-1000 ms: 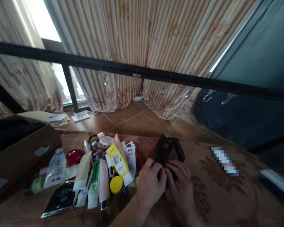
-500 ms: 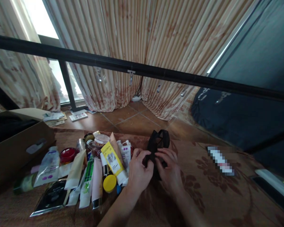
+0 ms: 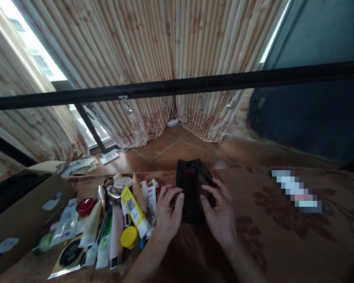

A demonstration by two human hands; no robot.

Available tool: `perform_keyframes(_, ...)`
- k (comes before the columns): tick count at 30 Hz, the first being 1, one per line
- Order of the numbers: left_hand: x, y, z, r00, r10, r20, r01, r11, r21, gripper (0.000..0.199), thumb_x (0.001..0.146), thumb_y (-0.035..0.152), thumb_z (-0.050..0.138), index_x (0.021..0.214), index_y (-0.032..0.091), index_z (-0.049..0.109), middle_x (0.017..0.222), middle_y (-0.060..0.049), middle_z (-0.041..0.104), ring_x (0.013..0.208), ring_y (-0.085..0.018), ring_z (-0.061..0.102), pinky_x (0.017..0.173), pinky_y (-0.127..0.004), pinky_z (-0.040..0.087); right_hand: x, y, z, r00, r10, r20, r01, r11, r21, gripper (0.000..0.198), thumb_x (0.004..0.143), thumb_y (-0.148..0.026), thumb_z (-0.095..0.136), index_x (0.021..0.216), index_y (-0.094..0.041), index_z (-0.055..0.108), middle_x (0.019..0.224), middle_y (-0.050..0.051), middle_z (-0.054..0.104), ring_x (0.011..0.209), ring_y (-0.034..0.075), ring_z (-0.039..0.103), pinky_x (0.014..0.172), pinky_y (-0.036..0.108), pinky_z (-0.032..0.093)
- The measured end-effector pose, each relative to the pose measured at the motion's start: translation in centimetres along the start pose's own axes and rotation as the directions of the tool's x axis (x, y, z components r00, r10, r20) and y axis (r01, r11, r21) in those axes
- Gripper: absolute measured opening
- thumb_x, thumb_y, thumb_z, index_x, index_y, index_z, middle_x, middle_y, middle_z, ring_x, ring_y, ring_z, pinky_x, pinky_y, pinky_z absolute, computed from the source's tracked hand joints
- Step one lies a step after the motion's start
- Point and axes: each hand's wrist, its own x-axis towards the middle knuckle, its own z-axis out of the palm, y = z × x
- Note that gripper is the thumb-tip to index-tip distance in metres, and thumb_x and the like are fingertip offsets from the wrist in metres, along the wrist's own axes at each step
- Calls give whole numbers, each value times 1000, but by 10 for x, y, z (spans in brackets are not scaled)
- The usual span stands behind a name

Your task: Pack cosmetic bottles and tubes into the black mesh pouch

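Note:
A black, slightly see-through pouch (image 3: 192, 204) stands on the brown patterned cloth with its top spread apart. At its left side, my left hand (image 3: 169, 210) has thumb and fingers curled on the edge. My right hand (image 3: 220, 208) grips the opposite side, thumb and index finger bent against the dark fabric. Close by my left hand lies a pile of toiletries: a yellow-and-white tube (image 3: 135, 212), a round yellow-lidded jar (image 3: 129, 237), a pink tube (image 3: 116, 232) and a white-and-purple tube (image 3: 151, 202).
On the far left stands an open cardboard box (image 3: 50, 192) with black material inside. A red jar (image 3: 85, 206) and a flat black packet (image 3: 70, 253) lie nearer it. To the right is a pixelated pale item (image 3: 296, 190). A black rail (image 3: 171, 87) crosses beyond the cloth.
The pouch's crumpled top has been pulled up and spread wider. My hands have moved slightly apart, still on its sides. The camera view has tilted.

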Motion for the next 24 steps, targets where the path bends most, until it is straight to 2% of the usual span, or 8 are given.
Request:
perform_keyframes(3,2,1,0,1000,8,-15,-8,1000,18,19,92,28,50,99,20,66,101,-7,58,98,-18,57,85,-32,47,1,3,2,998,64,-5,-64,996,57,24,84,-33,57,102,-23,68,134,10,46,124,26,45,101,47,40)
perform_keyframes(8,1,-1,1,1000,14,-5,-13,999,29,20,92,27,50,105,21,65,103,-7,57,102,-18,56,87,-32,46,1,-1,0,986,163,43,-167,975,144,27,82,-40,59,101,-24,69,131,10,49,121,26,49,91,42,47)
perform_keyframes(13,3,-4,1,1000,-6,10,6,1000,-2,19,91,28,51,103,21,65,105,-7,57,101,-18,56,86,-31,47,6,-2,-5,971,197,133,-223,948,228,24,80,-43,62,93,-26,72,123,8,58,105,22,59,79,34,51)
perform_keyframes(18,6,-6,-2,999,-52,15,53,998,-42,14,86,29,59,93,19,65,90,-5,58,84,-15,57,72,-27,46,11,9,-4,969,236,74,-247,925,288,20,76,-41,67,84,-24,73,121,7,61,103,21,60,76,32,50)
perform_keyframes(21,8,-10,-2,996,-88,-21,85,991,-105,9,80,18,58,85,18,65,80,-1,56,73,-13,54,65,-25,44,14,12,-3,967,250,51,-254,921,295,18,74,-39,69,82,-23,73,121,7,61,104,21,60,78,33,50)
perform_keyframes(24,9,-14,-1,991,-127,-39,117,975,-190,19,71,8,51,79,18,66,74,0,54,68,-11,50,62,-23,41,17,13,-5,966,256,24,-251,916,312,19,73,-38,70,82,-22,72,119,8,62,106,22,60,79,34,50)
